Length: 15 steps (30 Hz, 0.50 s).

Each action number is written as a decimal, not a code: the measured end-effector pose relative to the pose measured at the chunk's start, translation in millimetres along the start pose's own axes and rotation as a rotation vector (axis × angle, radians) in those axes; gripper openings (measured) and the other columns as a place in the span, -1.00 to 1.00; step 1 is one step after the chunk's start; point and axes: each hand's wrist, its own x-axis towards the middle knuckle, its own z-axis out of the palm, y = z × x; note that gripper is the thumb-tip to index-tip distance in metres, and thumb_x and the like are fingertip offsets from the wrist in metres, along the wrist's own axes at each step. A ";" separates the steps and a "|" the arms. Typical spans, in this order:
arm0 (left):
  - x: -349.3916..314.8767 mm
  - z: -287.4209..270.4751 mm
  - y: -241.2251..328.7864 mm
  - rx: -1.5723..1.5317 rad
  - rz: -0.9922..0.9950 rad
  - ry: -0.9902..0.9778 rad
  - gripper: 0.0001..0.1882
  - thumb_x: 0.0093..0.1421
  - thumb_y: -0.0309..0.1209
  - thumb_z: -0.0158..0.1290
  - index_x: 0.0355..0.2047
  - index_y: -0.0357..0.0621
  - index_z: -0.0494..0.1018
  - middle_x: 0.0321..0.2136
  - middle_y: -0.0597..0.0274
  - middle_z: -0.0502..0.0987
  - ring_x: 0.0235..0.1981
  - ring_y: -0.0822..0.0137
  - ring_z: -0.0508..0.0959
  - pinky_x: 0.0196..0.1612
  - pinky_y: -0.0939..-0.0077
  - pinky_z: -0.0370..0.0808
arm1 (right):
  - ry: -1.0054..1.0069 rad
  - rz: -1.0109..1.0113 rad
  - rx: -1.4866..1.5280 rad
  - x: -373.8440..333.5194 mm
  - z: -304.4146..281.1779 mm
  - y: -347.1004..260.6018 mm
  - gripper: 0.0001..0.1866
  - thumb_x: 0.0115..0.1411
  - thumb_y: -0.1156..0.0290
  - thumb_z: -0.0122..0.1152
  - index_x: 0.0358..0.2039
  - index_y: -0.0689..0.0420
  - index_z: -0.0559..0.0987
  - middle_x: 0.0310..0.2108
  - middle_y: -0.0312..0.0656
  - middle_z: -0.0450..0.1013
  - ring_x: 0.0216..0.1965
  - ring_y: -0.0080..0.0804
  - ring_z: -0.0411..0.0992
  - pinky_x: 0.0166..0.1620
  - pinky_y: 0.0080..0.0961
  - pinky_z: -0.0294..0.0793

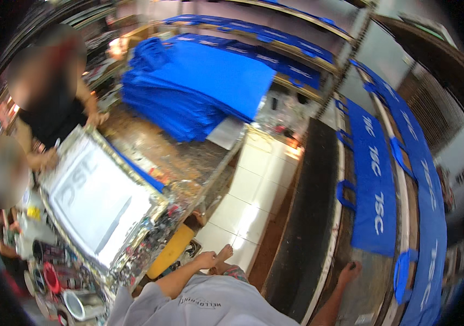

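Blue bags [374, 185] — right hand [350, 271] resting flat, left hand [206, 259] loose

We see a stack of bright blue fabric [199, 89] in the upper middle of the frame. On the right, royal blue bags [372, 179] carry white lettering and blue handles, laid on grey-brown racks [308, 217]. At lower left, a screen-printing frame [99, 198] shows a pale grey-white mesh inside a silvery border speckled with paint. The table top [156, 149] beneath is mottled brown. The floor tiles [254, 179] in the centre are cream-white. Our own shirt [205, 304] at the bottom edge is light grey with dark print.
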 end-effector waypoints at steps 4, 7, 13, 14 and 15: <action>-3.0 -24.6 41.0 -0.030 0.100 0.047 -0.50 0.11 -0.06 -0.05 -0.15 -0.26 0.46 -0.27 -0.17 0.55 -0.20 -0.10 0.54 -0.13 0.15 0.46 | -0.002 0.052 -0.134 10.4 14.1 13.9 -0.70 0.26 0.38 0.00 -0.06 0.26 0.42 -0.01 0.01 0.31 0.04 0.00 0.27 0.04 -0.18 0.30; 1.0 -30.8 57.5 -0.104 0.179 0.090 -0.52 0.11 -0.09 -0.03 -0.14 -0.27 0.44 -0.28 -0.16 0.54 -0.21 -0.10 0.54 -0.14 0.15 0.46 | -0.054 0.122 -0.148 1.9 -5.6 -31.2 -0.70 0.25 0.36 -0.01 -0.08 0.26 0.42 -0.03 0.03 0.32 -0.01 0.02 0.30 0.01 -0.17 0.31; 27.3 -53.9 99.9 -0.150 0.288 0.098 -0.56 0.13 -0.15 -0.01 -0.12 -0.25 0.43 -0.25 -0.10 0.52 -0.18 -0.04 0.52 -0.10 0.18 0.45 | 0.112 -0.024 -0.062 -8.5 -15.9 -52.3 -0.71 0.16 0.26 0.06 -0.25 0.23 0.51 -0.25 0.03 0.45 -0.23 0.01 0.41 -0.14 -0.18 0.43; 30.0 -63.6 109.8 -0.142 0.305 0.102 -0.57 0.14 -0.16 -0.01 -0.12 -0.25 0.44 -0.25 -0.09 0.52 -0.18 -0.03 0.52 -0.10 0.18 0.45 | 0.099 0.045 -0.057 -5.8 -13.8 -52.7 -0.71 0.16 0.25 0.06 -0.24 0.23 0.50 -0.26 0.03 0.44 -0.23 0.01 0.41 -0.14 -0.17 0.43; 34.6 -70.1 117.0 -0.144 0.313 0.115 -0.57 0.14 -0.16 -0.01 -0.13 -0.26 0.44 -0.24 -0.09 0.52 -0.18 -0.02 0.52 -0.10 0.19 0.45 | 0.113 -0.007 -0.160 -1.0 -5.6 -40.3 -0.70 0.16 0.25 0.07 -0.24 0.23 0.49 -0.26 0.03 0.44 -0.23 0.00 0.41 -0.15 -0.16 0.43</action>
